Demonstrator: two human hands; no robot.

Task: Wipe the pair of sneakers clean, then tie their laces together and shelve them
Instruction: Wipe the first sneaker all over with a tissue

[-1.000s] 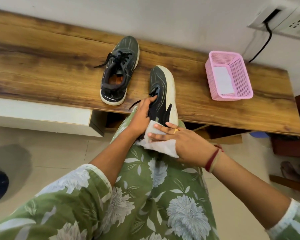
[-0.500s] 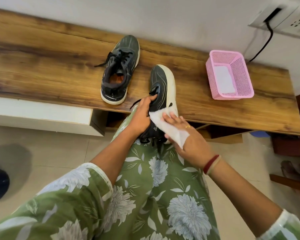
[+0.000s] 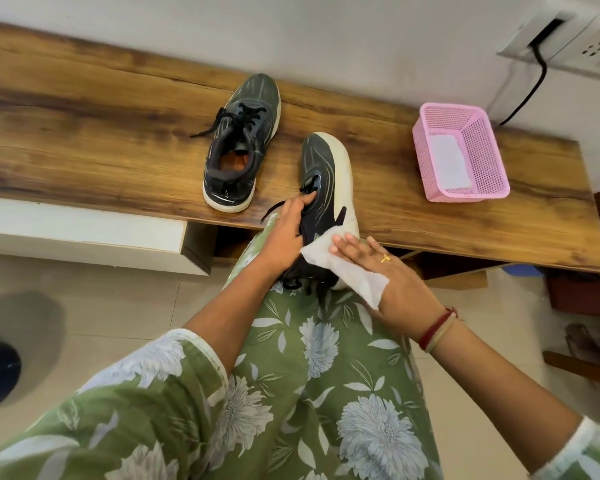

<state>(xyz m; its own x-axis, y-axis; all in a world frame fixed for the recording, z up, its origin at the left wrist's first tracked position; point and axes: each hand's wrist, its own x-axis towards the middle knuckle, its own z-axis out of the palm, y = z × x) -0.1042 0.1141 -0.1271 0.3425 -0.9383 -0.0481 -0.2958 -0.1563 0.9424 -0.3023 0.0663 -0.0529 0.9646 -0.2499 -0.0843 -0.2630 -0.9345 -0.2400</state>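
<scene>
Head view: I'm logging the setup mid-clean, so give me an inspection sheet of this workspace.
Surface: brown wood-grain bench top.
Job's things: dark white-soled sneaker standing upright, laces loose; second dark sneaker tipped on its side at the front edge; white wipe against it.
Clutter: pink plastic mesh basket holding a white sheet.
Hands: left hand grips the second dark sneaker at its laces; right hand presses the wipe with straight fingers.
Cables: black cable from a white wall socket.
Surroundings: pale tiled floor.

One dark sneaker (image 3: pixel 239 143) stands upright on the bench (image 3: pixel 84 133), laces loose. The other sneaker (image 3: pixel 321 178) lies on its side at the bench edge, white sole showing. A white wipe (image 3: pixel 347 268) lies on it.
</scene>
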